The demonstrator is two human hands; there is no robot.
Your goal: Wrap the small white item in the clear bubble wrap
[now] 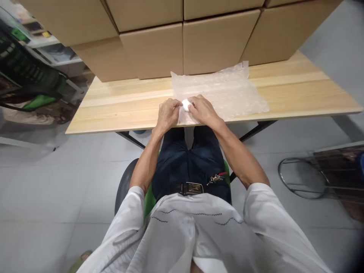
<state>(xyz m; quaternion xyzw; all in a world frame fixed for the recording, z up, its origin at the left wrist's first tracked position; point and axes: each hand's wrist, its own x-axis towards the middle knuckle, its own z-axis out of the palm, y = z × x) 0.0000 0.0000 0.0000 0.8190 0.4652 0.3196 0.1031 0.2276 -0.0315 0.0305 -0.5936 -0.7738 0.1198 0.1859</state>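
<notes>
A small white rounded object [186,105] is between my two hands, just above the near part of a translucent bubble wrap sheet [224,94]. My right hand [203,110] grips it from the right, thumb on its near side and fingers curled behind. From the left, my left hand [168,113] is closed, with its fingertips pinched at the object's left edge. What exactly the white object is cannot be made out. The bubble wrap lies flat on the wooden table [122,108], its left near corner partly under my hands.
Stacked cardboard boxes [153,49] fill the table's far side. A dark chair [28,76] and shelves [54,49] stand at the left. On the right floor is a round metal-framed stool [303,178]. My legs [184,159] are under the table's front edge.
</notes>
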